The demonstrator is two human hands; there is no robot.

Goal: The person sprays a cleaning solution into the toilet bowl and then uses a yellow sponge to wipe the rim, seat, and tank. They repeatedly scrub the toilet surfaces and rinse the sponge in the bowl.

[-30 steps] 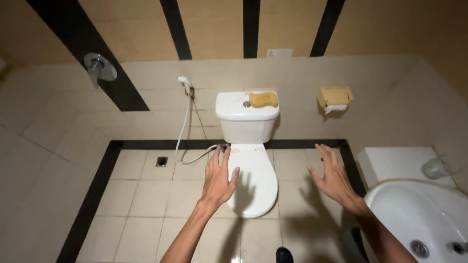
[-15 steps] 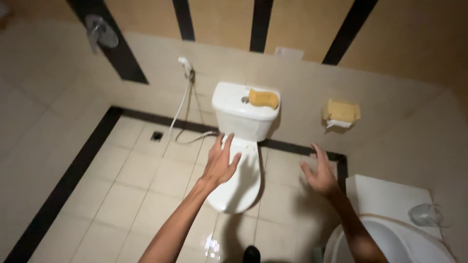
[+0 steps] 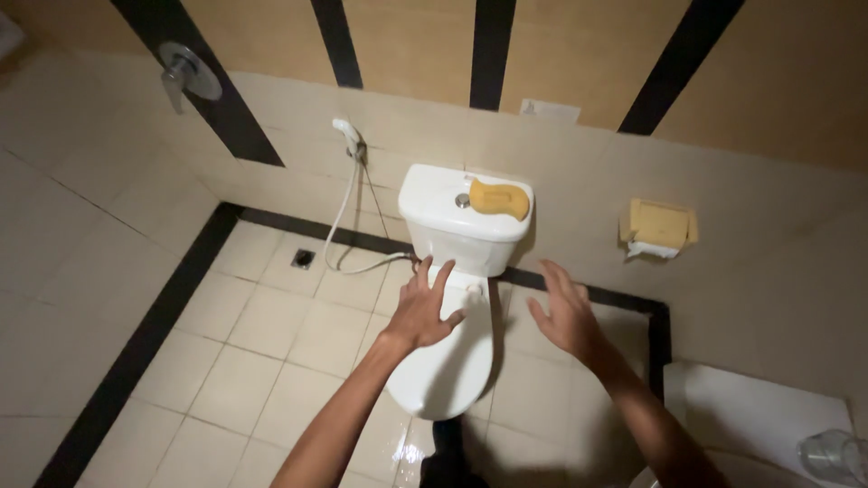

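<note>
A white toilet with its lid [image 3: 452, 361] down stands against the tiled wall. Its cistern [image 3: 461, 226] carries a yellow sponge [image 3: 499, 198] on top. My left hand [image 3: 423, 305] hovers open, fingers spread, over the back of the lid just in front of the cistern. My right hand [image 3: 565, 312] is also open and empty, held in the air to the right of the toilet above the floor tiles. Neither hand holds anything.
A bidet sprayer [image 3: 347, 136] with a white hose hangs left of the cistern, above a floor drain [image 3: 303, 258]. A yellow paper holder [image 3: 658, 226] is on the right wall. A shower valve [image 3: 185, 72] sits top left. A glass [image 3: 832, 456] stands at bottom right.
The view has tilted and drawn closer to the toilet. Both hands stay open and have moved forward, the left now nearer the cistern.
</note>
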